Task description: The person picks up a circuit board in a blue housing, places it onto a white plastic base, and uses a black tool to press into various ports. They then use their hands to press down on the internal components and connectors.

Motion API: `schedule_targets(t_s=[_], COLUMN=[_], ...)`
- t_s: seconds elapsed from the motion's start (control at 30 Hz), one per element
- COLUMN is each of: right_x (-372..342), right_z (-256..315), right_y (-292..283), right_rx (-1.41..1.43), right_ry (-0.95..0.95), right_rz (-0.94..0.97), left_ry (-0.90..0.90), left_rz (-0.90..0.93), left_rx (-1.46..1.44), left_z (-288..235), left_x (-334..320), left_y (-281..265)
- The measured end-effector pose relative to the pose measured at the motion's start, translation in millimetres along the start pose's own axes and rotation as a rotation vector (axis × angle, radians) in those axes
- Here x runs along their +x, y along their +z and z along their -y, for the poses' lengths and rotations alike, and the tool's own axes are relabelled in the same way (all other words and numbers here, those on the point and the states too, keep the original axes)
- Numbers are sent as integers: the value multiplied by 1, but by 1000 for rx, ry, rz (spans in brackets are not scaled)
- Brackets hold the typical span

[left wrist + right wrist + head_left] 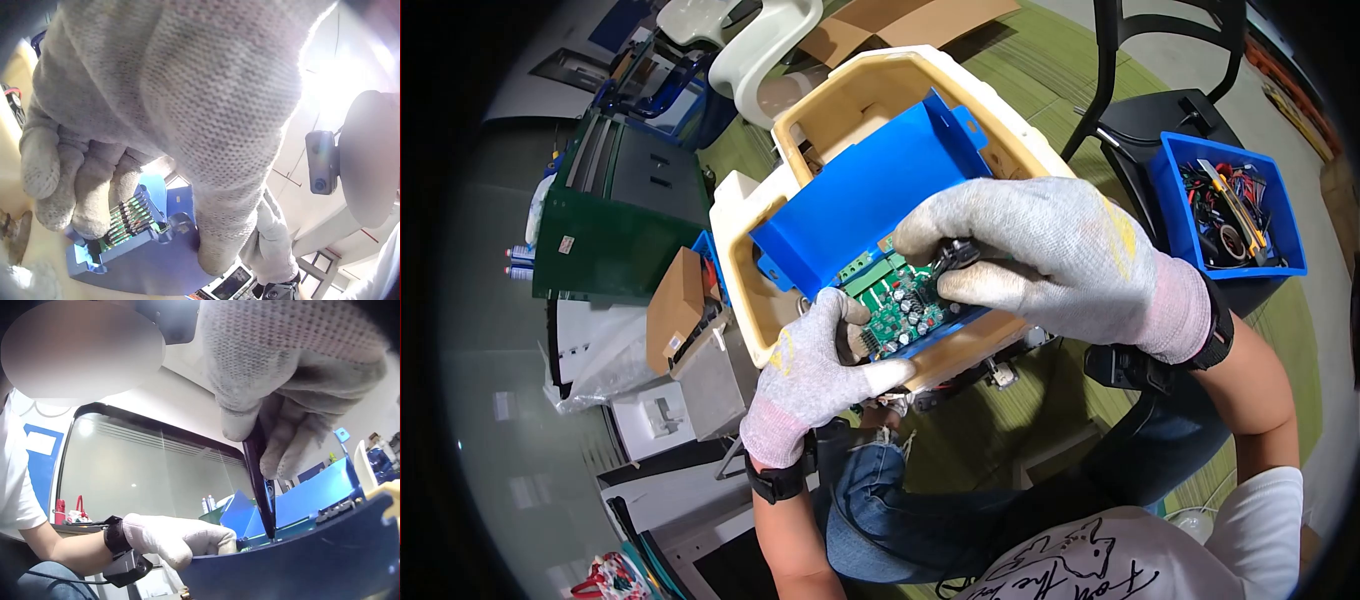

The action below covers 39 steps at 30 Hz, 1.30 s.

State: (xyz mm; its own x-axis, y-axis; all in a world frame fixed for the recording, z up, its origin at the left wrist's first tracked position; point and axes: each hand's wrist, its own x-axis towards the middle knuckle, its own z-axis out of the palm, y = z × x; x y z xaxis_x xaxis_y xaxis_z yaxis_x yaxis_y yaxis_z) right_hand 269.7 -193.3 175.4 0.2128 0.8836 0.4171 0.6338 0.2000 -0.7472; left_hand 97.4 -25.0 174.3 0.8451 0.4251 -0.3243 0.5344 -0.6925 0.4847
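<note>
A green circuit board [900,312] with several capacitors and a terminal strip lies inside a blue metal enclosure [850,200]. That enclosure sits in a cream-coloured plastic shell [745,300]. My gloved left hand [815,365] grips the enclosure's near edge, thumb outside the wall and fingers inside over the board's end. A row of pin-like parts [131,220] shows beside those fingers in the left wrist view. Between thumb and fingers, my gloved right hand [1050,262] pinches black tweezers [255,465]. Their tips point down at the board, just behind the enclosure wall.
On a black chair [1170,115] at the right stands a blue bin [1186,225] with wires, tape and a utility knife. Opened cardboard [910,22] and a white chair [750,75] are behind the shell. A green cabinet [600,235] stands left.
</note>
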Motion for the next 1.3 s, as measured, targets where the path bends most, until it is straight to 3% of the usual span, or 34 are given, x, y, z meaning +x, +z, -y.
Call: schedule_targets(t_s=[0.07, 0.5, 1.3], right_x=[0, 3, 6], right_z=[2, -3, 1], right_y=[2, 12, 16], right_rx=[26, -134, -179], right_ry=[60, -96, -104], right_rz=[54, 18, 19], left_ry=[4, -21, -2], left_rz=[1, 25, 33], left_rx=[-5, -15, -42], left_z=[0, -1, 2], left_x=[0, 1, 3], left_y=[0, -1, 0])
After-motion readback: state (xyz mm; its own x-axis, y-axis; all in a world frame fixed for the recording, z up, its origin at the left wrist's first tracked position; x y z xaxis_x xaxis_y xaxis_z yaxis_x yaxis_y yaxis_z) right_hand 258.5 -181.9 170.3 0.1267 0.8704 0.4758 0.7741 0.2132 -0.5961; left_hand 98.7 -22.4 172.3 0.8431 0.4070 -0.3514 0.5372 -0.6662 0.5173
